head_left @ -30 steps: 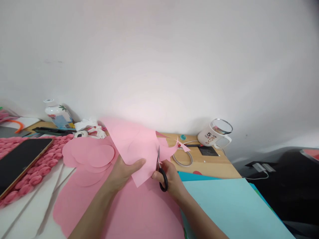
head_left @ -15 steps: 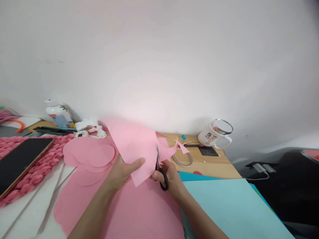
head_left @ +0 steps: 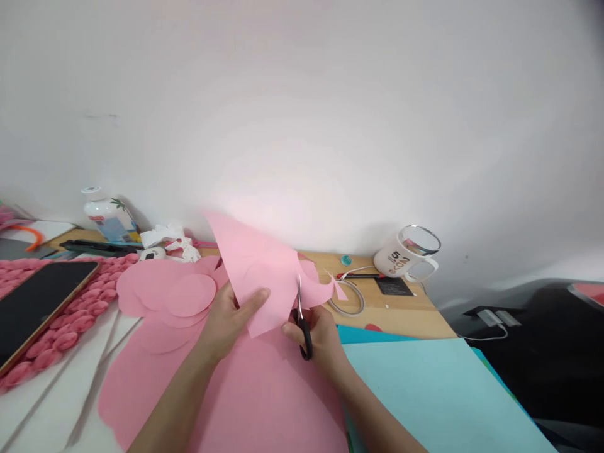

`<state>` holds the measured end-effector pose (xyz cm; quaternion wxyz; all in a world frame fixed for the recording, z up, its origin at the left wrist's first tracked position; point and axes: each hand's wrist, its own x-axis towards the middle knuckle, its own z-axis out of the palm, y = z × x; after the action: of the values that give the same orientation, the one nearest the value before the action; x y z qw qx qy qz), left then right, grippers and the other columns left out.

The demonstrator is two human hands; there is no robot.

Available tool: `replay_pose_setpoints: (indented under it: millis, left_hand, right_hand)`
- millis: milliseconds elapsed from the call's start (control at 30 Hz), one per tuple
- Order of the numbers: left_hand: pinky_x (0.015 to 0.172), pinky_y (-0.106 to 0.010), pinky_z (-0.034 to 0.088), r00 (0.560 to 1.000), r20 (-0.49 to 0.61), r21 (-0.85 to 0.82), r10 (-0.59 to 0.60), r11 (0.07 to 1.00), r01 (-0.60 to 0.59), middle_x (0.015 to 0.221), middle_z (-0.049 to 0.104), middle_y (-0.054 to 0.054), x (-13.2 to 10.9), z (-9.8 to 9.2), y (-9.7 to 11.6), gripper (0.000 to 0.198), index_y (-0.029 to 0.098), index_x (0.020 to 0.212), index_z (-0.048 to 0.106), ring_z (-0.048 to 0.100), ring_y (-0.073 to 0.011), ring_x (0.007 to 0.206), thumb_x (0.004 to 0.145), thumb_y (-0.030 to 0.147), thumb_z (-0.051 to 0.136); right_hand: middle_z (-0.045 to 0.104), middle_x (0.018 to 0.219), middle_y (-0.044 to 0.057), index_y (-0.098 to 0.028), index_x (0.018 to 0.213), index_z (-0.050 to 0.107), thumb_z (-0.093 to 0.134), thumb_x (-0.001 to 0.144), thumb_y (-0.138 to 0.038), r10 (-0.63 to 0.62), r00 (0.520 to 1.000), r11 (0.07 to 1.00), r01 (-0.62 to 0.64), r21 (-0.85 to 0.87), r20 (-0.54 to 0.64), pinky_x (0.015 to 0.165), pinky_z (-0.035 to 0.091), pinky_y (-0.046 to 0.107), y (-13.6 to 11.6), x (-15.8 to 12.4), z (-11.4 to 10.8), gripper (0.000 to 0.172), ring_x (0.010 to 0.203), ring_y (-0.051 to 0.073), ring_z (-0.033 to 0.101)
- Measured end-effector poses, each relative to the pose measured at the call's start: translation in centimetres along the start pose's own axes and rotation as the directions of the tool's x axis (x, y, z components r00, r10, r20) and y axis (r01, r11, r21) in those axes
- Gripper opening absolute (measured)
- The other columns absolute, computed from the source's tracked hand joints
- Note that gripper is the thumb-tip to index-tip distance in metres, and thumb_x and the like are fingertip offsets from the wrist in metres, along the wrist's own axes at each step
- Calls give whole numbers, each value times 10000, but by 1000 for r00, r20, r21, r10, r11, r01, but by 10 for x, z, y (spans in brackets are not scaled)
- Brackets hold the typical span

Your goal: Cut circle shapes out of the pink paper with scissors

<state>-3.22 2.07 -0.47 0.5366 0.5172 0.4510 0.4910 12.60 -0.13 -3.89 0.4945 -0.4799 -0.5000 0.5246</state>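
Note:
A sheet of pink paper (head_left: 264, 270) is pinched near its lower left edge by my left hand (head_left: 231, 318), thumb on top and fingers behind. My right hand (head_left: 321, 336) is closed on a pair of black-handled scissors (head_left: 306, 333). The blades point up and away from me, at the sheet's right edge, where a curled pink strip hangs off to the right. A faint curved line shows on the sheet. Under both hands lies a larger pink sheet (head_left: 268, 396), with several cut pink paper circles (head_left: 191, 294) stacked to its left.
Light blue paper (head_left: 434, 390) covers the right front. A tilted white mug (head_left: 401, 255), a roll of tape (head_left: 349, 299) and a black card (head_left: 394, 286) lie behind it. At left are a phone (head_left: 47, 296) on pink paper rosettes (head_left: 70, 340) and a bottle (head_left: 111, 217).
The sheet has turned slightly and its lower corner has risen. The scissors and my right hand have tilted a little, and the hanging strip has dropped slightly.

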Motion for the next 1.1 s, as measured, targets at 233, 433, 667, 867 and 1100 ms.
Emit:
replay_pose_setpoints:
  millis: [233, 433, 667, 867, 1100]
  left_hand:
    - [688, -302, 540, 1000, 1, -72, 29, 997, -29, 971, 694, -71, 2, 2, -4, 308, 158, 977, 600, 640, -230, 874, 719, 315, 664]
    - [649, -267, 540, 999, 22, 24, 23, 999, -23, 973, 693, -61, 1, -1, -3, 301, 168, 969, 608, 645, -216, 860, 712, 313, 670]
    - [635, -265, 543, 1000, 11, 45, 25, 999, -26, 986, 695, -65, 0, -2, -2, 294, 167, 946, 610, 647, -224, 868, 706, 327, 671]
    - [630, -258, 545, 1000, 10, 31, 19, 999, -19, 971, 700, -61, 3, -2, -2, 314, 168, 960, 606, 651, -218, 857, 697, 324, 680]
    - [630, -254, 544, 1000, 12, 26, 4, 1000, -5, 942, 705, -53, 1, -4, -2, 297, 172, 947, 605, 652, -213, 849, 700, 319, 679]
  right_hand:
    - [505, 576, -18, -168, 648, 477, 739, 552, -297, -19, 997, 996, 12, -94, -76, 513, 377, 248, 3, 0, 2, 307, 544, 136, 461]
    - [591, 641, 19, -174, 759, 557, 711, 608, -405, -67, 986, 997, 61, 43, 154, 554, 419, 266, -5, 1, -2, 316, 644, 200, 540]
    - [606, 704, 38, -174, 855, 575, 714, 615, -442, -127, 975, 987, 107, 116, 181, 617, 435, 291, -12, 2, -1, 386, 697, 226, 561]
    - [460, 572, -35, -186, 669, 498, 730, 611, -344, -99, 982, 990, 81, 117, 161, 551, 368, 249, -6, 2, -2, 286, 548, 130, 421]
    - [412, 549, -47, -176, 661, 496, 703, 618, -264, -49, 987, 993, 31, 113, 155, 506, 317, 228, -6, 0, -2, 229, 544, 108, 358]
